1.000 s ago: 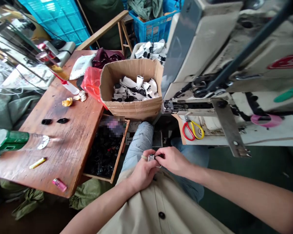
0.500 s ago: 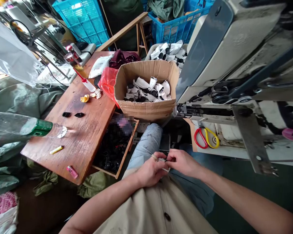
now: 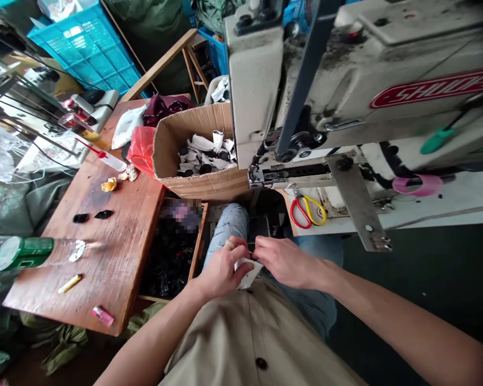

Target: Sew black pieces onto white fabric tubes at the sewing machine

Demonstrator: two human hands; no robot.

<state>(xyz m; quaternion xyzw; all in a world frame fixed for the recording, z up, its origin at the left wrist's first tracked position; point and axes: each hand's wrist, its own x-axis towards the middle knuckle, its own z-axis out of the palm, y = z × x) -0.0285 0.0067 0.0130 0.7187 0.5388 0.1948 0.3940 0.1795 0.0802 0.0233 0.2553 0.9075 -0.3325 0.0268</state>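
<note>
Over my lap, a small white piece (image 3: 249, 274), possibly fabric or leather, is held between both hands. My left hand (image 3: 225, 266) has its thumb and fingers closed on the piece's left side. A ring shows on one finger. My right hand (image 3: 282, 262) pinches at the upper edge of the same piece, its fingertips close to those of my left. What exactly lies between the fingertips is too small to make out. Beyond my knee, a cardboard box (image 3: 201, 185) holds many similar white pieces (image 3: 203, 143) with black parts.
On the right stands a sewing machine (image 3: 261, 96), with red-and-yellow-handled scissors (image 3: 309, 210) by its base. To the left, a wooden table (image 3: 116, 257) carries a pink lighter (image 3: 103, 316), a plastic bottle (image 3: 28, 253) and fruit peel (image 3: 109, 184). An open drawer (image 3: 197, 244) holds dark parts.
My view has swung right, bringing more of the sewing machine in. More of the white piece now shows below my fingers; both hands stay together over my lap.
</note>
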